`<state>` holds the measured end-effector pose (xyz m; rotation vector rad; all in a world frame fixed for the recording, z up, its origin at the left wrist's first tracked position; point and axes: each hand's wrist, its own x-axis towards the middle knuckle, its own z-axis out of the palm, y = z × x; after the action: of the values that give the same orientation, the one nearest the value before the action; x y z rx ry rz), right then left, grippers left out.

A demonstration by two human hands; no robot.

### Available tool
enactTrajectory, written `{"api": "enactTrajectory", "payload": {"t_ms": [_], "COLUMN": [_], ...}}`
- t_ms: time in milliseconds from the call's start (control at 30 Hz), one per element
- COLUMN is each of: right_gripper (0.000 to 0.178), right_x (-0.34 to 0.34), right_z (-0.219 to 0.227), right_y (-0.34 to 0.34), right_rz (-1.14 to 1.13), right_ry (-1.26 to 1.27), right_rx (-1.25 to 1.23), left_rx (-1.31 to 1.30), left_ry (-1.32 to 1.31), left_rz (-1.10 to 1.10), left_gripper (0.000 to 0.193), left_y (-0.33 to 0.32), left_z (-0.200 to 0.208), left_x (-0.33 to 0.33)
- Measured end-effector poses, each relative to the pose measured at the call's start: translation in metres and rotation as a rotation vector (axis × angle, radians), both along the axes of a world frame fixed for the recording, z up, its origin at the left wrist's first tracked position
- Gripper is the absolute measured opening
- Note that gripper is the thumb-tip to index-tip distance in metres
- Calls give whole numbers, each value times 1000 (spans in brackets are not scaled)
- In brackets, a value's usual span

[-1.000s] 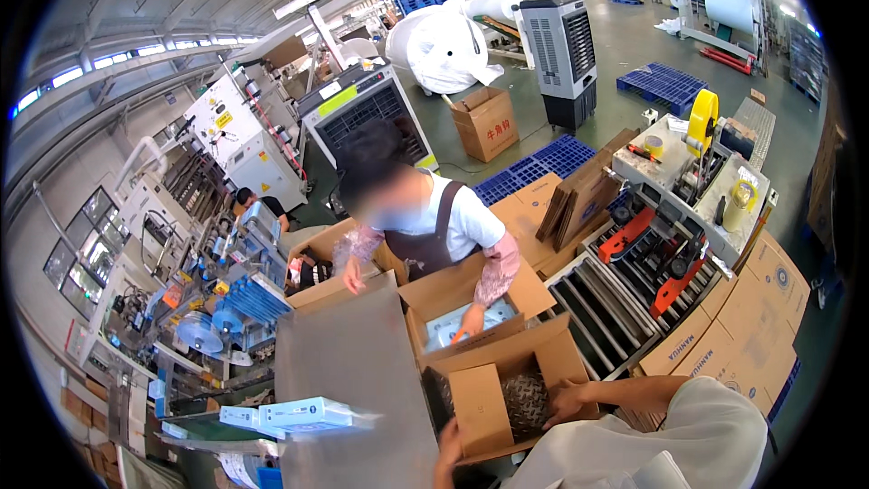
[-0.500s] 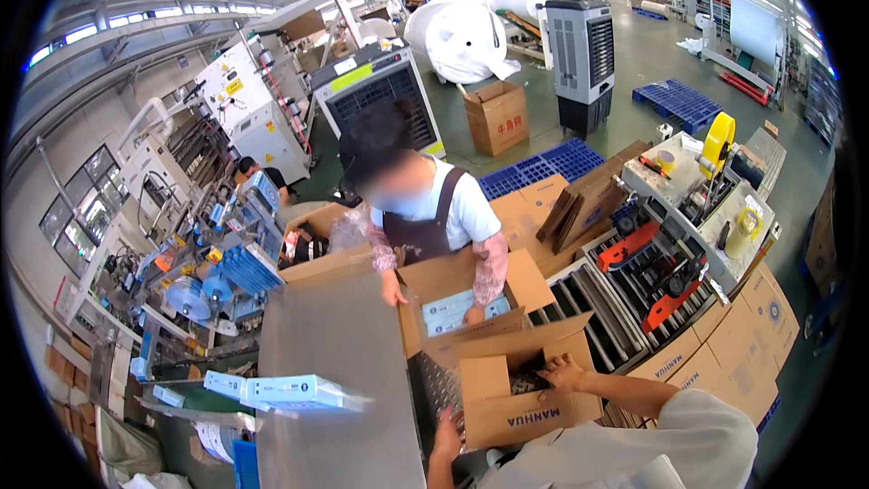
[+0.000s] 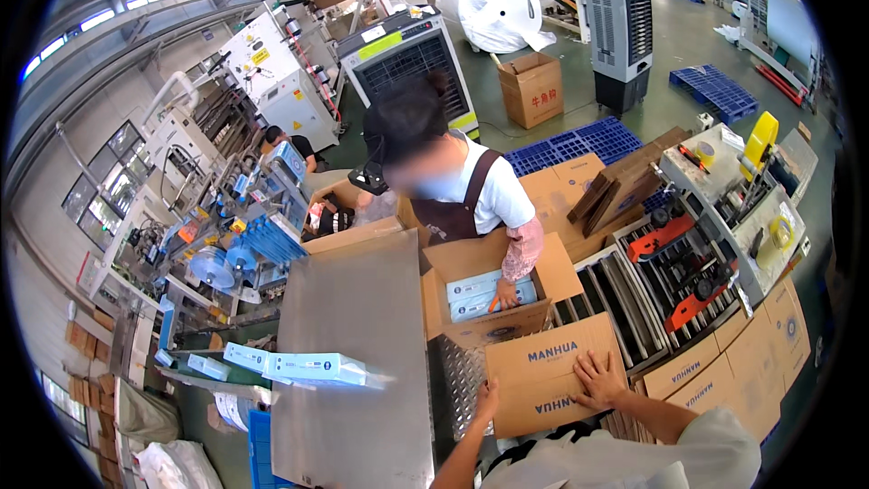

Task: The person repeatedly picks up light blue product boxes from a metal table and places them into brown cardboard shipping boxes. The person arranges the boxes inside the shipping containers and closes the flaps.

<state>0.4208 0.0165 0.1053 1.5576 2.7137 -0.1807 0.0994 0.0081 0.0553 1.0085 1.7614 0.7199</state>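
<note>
A brown cardboard box [image 3: 543, 358] stands in front of me, one broad printed face turned up and its inside hidden. My left hand [image 3: 487, 401] grips its left edge, fingers curled against the board. Spread fingers of my right hand [image 3: 599, 382] lie flat on the right part of that face. Just beyond is an open carton [image 3: 498, 330] with light-blue packs [image 3: 475, 294] inside. A co-worker's hand [image 3: 509, 293] reaches down onto these packs, beside a small orange thing too small to name.
A grey metal table [image 3: 353, 308] lies to the left, with light-blue packs [image 3: 317, 368] in a row at its left side. Rightward are a roller conveyor [image 3: 602, 308], a taping machine [image 3: 692, 258] and stacked flat cartons [image 3: 747, 344]. The co-worker [image 3: 471, 181] stands across from me.
The near box has turned so its opening no longer shows. My right hand has gone from inside its opening to flat on its face. The co-worker's other hand has left the carton's rim.
</note>
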Motion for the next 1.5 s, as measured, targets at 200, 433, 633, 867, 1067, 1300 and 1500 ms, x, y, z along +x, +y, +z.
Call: {"api": "enactTrajectory", "payload": {"t_ms": [200, 433, 633, 867, 1067, 1300, 1500], "right_gripper": [20, 100, 94, 30, 43, 53, 21], "right_x": [18, 22, 9, 78, -5, -157, -126], "right_z": [-21, -192, -222, 20, 106, -55, -7], "right_y": [46, 42, -13, 2, 7, -59, 13], "right_rz": [-516, -1157, -1104, -823, -270, 73, 504], "right_ry": [1674, 1141, 1126, 1495, 786, 572, 425], "right_rx": [-352, -1027, -1139, -619, -496, -658, -313], "left_rx": [78, 198, 193, 130, 279, -559, -138], "left_ry": [384, 439, 389, 96, 25, -1566, -627], "left_rz": [279, 430, 329, -41, -662, 109, 253], "left_gripper": [48, 44, 44, 32, 33, 43, 47], "left_y": [2, -48, -34, -63, -64, -43, -63], "left_z": [19, -29, -38, -140, -181, -118, -87], "left_x": [3, -174, -201, -157, -119, -9, -36]}}
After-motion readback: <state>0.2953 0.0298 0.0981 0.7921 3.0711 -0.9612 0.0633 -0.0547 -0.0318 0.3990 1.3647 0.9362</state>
